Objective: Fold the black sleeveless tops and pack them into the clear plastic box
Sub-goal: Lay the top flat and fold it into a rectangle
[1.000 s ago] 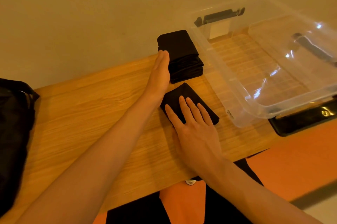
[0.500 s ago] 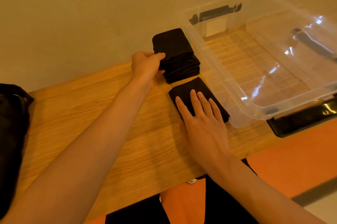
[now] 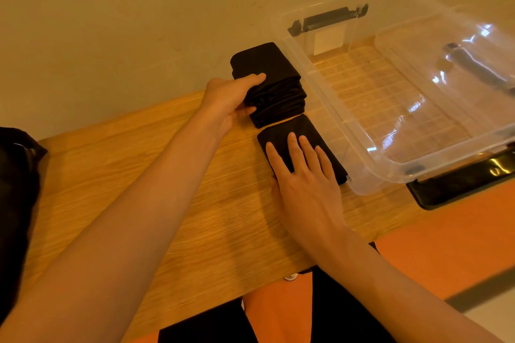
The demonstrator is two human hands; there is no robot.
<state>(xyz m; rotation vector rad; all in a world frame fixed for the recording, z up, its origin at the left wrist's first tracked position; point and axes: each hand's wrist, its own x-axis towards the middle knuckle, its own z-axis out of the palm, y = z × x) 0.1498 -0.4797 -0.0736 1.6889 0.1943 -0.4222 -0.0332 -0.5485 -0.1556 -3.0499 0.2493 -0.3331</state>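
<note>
A stack of folded black tops (image 3: 271, 83) sits on the wooden table (image 3: 139, 189) by the wall, just left of the clear plastic box (image 3: 404, 108). My left hand (image 3: 231, 100) grips the stack's left side, thumb on top and fingers curled under its near edge. One single folded black top (image 3: 299, 130) lies in front of the stack, against the box's left wall. My right hand (image 3: 303, 175) lies flat on it with straight fingers. The box holds nothing and has black latch handles.
The box's black lid (image 3: 459, 183) lies under its near right corner, overhanging the table edge. A black bag or heap of cloth (image 3: 16, 203) fills the far left. A plain wall runs behind the table. My lap is below the front edge.
My left hand went from lying flat beside the stack to curling round its left side. My right hand slid the single folded top right, up against the box.
</note>
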